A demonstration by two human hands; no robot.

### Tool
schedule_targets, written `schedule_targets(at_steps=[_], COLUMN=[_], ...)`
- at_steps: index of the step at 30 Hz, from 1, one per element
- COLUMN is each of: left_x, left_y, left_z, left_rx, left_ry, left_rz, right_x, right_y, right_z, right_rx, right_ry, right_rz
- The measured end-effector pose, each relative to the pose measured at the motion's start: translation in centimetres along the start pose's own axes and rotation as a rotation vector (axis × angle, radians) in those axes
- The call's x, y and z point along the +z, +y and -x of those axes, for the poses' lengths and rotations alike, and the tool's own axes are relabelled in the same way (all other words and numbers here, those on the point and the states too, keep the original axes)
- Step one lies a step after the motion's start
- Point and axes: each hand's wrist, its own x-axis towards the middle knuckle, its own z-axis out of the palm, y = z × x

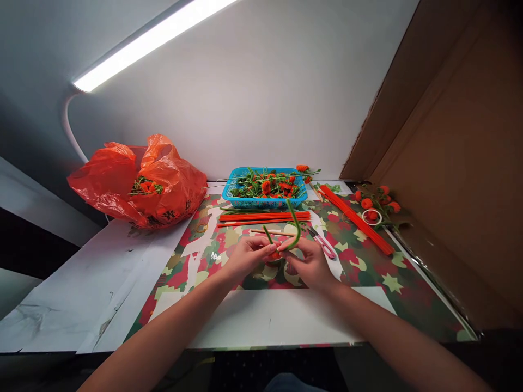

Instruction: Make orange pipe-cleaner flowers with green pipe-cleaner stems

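Both hands meet over the middle of the patterned mat. My left hand (pixel 250 257) pinches a small orange piece (pixel 275 254) from the left, with a short green stem standing up beside its fingertips. From the right, my right hand (pixel 307 261) is closed on a green fuzzy stem (pixel 295 223), which curves upward and bends over at the top. The fingertips of both hands nearly touch and partly hide the orange piece. Just right of my right hand lie pink-handled snips (pixel 324 245). A thin wooden stick (pixel 272 232) lies behind the hands.
A blue basket (pixel 265 203) holds orange flowers and green stems. Orange strips (pixel 265 217) lie before it, with another orange bundle (pixel 359 220) at right. Finished-looking flowers (pixel 384 201) lie near the cardboard (pixel 449 163). At left are a red plastic bag (pixel 180 179) and a lamp (pixel 155 43).
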Motion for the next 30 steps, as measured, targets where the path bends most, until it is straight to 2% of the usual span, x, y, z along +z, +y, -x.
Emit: schedule_targets(at_steps=[3,6,13,23,30], left_x=[0.1,0.3,0.5,0.7,0.1], left_y=[-0.1,0.0,0.2,-0.1,0.8], left_z=[0.0,0.0,0.1,0.4,0.5], left_rx=[0.013,0.032,0.091,0.155,0.207], left_ry=[-0.011,-0.015,0.001,0.003,-0.122], left_rz=[-0.012,-0.051,-0.19,-0.279,-0.235], right_x=[-0.3,-0.5,-0.2,0.0,0.0], right_y=[-0.4,-0.5,0.2,0.3,0.1], right_z=[-0.2,-0.4,-0.1,-0.3,-0.2], right_rx=[-0.152,-0.202,-0.016,-0.003,-0.075], right_ry=[-0.121,-0.172,-0.056,-0.033,0.016], right_rz=[0.085,0.116,0.038,0.066,0.106])
